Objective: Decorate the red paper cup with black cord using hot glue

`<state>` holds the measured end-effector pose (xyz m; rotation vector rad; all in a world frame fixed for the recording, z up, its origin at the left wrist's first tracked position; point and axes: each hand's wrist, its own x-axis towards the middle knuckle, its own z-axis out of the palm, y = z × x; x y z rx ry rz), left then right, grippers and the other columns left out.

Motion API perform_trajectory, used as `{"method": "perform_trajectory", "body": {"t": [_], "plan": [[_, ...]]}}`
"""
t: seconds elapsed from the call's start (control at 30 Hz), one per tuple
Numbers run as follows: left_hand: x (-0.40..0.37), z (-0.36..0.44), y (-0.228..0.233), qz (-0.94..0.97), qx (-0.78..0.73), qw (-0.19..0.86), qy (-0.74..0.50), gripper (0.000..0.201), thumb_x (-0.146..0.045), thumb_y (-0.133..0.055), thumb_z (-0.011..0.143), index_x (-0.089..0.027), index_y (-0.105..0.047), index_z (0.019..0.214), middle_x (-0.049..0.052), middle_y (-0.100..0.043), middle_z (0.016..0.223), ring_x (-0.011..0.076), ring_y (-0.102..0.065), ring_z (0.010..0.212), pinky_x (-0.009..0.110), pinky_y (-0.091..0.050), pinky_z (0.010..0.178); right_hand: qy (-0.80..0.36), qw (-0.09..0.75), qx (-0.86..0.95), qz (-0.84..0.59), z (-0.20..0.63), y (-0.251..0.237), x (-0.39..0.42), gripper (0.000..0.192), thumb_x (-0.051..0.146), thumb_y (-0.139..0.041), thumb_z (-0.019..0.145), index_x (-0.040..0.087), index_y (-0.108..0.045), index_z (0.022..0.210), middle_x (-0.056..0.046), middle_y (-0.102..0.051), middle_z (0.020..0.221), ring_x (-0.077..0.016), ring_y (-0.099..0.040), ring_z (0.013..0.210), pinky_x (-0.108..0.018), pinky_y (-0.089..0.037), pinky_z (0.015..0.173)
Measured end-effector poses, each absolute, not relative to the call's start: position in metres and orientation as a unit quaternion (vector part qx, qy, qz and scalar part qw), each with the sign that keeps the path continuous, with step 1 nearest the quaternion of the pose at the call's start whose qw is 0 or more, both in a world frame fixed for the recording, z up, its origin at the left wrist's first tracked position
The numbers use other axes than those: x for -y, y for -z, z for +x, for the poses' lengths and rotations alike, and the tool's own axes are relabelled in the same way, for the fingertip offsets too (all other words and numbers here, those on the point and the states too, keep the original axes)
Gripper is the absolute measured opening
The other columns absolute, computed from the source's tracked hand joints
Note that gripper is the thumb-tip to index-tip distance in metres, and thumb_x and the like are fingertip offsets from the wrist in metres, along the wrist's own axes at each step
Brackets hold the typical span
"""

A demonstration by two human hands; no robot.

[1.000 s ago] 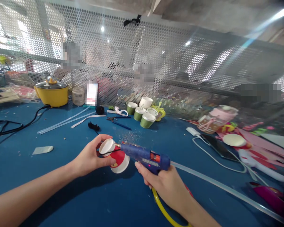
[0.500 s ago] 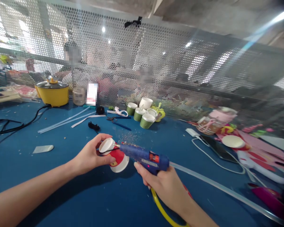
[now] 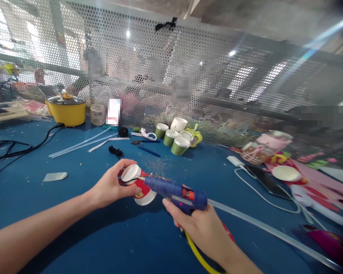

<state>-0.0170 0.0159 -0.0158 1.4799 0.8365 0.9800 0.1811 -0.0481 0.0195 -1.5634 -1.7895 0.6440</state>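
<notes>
My left hand (image 3: 114,185) is closed around a red and white paper cup (image 3: 145,193), tilted on its side above the blue table. A thin black cord (image 3: 128,180) runs along the cup's white end, by my thumb and fingers. In my right hand (image 3: 198,224) is a blue hot glue gun (image 3: 171,190), its small red light lit. The metal nozzle (image 3: 140,177) points left and meets the edge of the cup's white end. A long clear glue stick (image 3: 263,224) sticks out of the back of the gun. Whether glue is flowing cannot be made out.
Green and white cups (image 3: 180,144) stand at the back beside pliers (image 3: 140,143). Clear glue sticks (image 3: 80,144), black cord (image 3: 115,151) and a yellow electric pot (image 3: 66,112) are at left. A phone (image 3: 267,180) with cable lies right. A perforated metal screen (image 3: 211,76) closes off the back.
The camera view has shifted slightly. The nozzle now sits a little lower on the cup's white end, and the cup has turned slightly. Both hands keep their holds.
</notes>
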Motion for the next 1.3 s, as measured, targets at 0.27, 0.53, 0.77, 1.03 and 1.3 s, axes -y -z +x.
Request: {"method": "perform_trajectory", "body": {"t": [0.27,0.53,0.77,1.03,1.3], "plan": [[-0.015,-0.016,0.016,0.612,-0.342,0.58,-0.415,0.055,-0.022,-0.072,0.059,-0.019,-0.041,0.104,0.002,-0.056,0.092,0.0166,-0.055,0.083,0.031,-0.044,0.076,-0.368,0.366,0.63,-0.578,0.184,-0.024,0.04,0.029,0.043,-0.052,0.076,0.015,-0.056,0.066,0.006,-0.042,0.039,-0.0083,-0.041,0.037,-0.021,-0.037,0.042],[-0.017,-0.017,0.015,0.626,-0.369,0.547,-0.416,0.056,-0.025,-0.072,0.057,-0.019,-0.042,0.104,0.002,-0.056,0.09,0.018,-0.056,0.082,0.032,-0.045,0.074,-0.519,0.418,0.538,-0.516,0.203,-0.027,0.019,0.025,0.034,-0.066,0.067,0.014,-0.055,0.077,0.004,-0.051,0.054,-0.0067,-0.046,0.048,-0.019,-0.037,0.047],[-0.022,-0.024,0.012,0.643,-0.357,0.53,-0.422,0.051,-0.031,-0.072,0.059,-0.018,-0.045,0.1,0.003,-0.057,0.091,0.0178,-0.055,0.083,0.031,-0.045,0.073,-0.423,0.437,0.48,-0.632,0.221,-0.02,-0.013,0.023,0.036,-0.062,0.07,0.013,-0.055,0.07,-0.001,-0.056,0.063,-0.0069,-0.049,0.052,-0.018,-0.039,0.047],[-0.024,-0.027,0.013,0.681,-0.362,0.494,-0.401,0.055,-0.035,-0.07,0.061,-0.018,-0.043,0.105,0.006,-0.054,0.099,0.0196,-0.054,0.089,0.034,-0.044,0.078,-0.318,0.321,0.526,-0.721,0.231,0.006,-0.053,0.028,0.035,-0.05,0.079,0.017,-0.047,0.058,0.001,-0.051,0.047,-0.009,-0.047,0.04,-0.022,-0.039,0.041],[-0.021,-0.027,0.011,0.691,-0.337,0.52,-0.373,0.047,-0.035,-0.069,0.063,-0.018,-0.045,0.099,0.003,-0.054,0.092,0.0177,-0.053,0.084,0.031,-0.045,0.075,-0.102,0.24,0.616,-0.743,0.228,-0.001,-0.053,0.031,0.026,-0.057,0.074,0.017,-0.048,0.046,-0.014,-0.059,0.069,-0.0288,-0.056,0.084,-0.034,-0.041,0.064]]}}
